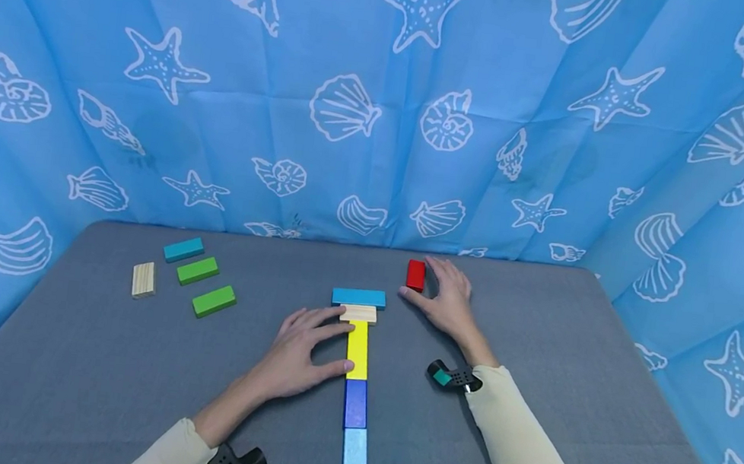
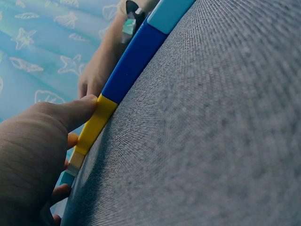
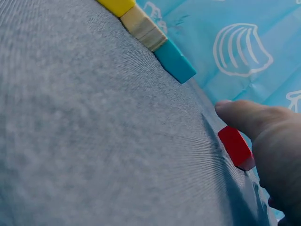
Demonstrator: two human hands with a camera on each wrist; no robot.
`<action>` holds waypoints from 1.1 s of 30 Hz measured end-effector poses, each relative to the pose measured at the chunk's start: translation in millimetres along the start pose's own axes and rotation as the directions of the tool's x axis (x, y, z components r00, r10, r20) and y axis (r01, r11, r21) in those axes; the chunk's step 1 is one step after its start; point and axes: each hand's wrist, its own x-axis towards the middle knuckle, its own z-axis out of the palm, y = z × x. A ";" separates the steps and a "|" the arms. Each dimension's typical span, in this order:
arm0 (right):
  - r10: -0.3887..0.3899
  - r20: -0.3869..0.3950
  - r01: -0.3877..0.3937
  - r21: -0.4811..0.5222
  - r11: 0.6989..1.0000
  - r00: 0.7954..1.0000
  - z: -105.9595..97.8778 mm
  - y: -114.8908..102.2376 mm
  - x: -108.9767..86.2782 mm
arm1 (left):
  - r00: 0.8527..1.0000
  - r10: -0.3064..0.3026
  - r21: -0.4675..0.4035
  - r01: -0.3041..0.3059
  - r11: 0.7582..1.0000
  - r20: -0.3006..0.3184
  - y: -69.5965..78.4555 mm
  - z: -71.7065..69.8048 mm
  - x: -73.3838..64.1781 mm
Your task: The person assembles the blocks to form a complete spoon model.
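A line of blocks runs away from me: light blue (image 1: 355, 457), dark blue (image 1: 355, 404), yellow (image 1: 358, 349), then a natural wood block (image 1: 359, 313) and a teal block (image 1: 359, 298) laid crosswise. My left hand (image 1: 296, 353) rests at this line with fingers spread. Its thumb touches the yellow block near the dark blue one, and fingertips lie at the yellow and wood blocks. Toward the back edge, my right hand (image 1: 448, 299) reaches around a red block (image 1: 415, 275), thumb at the near end and fingers by the far right, with a gap showing between.
At the back left lie a teal block (image 1: 183, 249), two green blocks (image 1: 214, 300) and a wood block (image 1: 144, 279). A grey cloth (image 1: 86, 383) covers the table. Behind it hangs a blue curtain (image 1: 380, 164) with white shells and starfish.
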 end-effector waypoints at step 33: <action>-0.043 0.180 0.026 0.095 0.995 0.983 -2.8 -21.6 23.5 | 1.000 -0.005 0.010 0.005 1.000 -0.004 1.4 -0.4 0.6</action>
